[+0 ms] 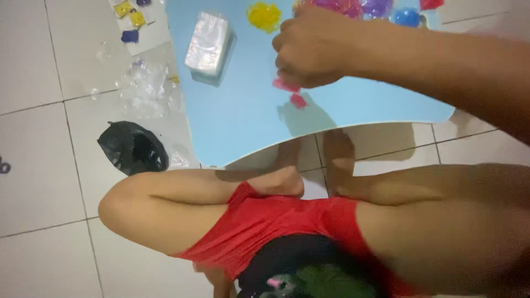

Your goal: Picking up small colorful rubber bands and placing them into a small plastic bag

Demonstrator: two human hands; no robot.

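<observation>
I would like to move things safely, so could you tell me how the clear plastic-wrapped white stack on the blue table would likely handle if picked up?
The clear plastic-wrapped white stack looks glossy, so it may be slippery. It seems soft-edged and slightly bulging, probably light and squashy. Lying flat on the light blue table, it is unlikely to roll.

A clear-wrapped white rectangular packet [208,43] lies on the blue board [248,116].

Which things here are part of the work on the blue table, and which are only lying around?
In use: right hand, pink pieces, blue table, yellow pile.
Lying about: clear packet stack, black bag, plastic scraps.
</observation>
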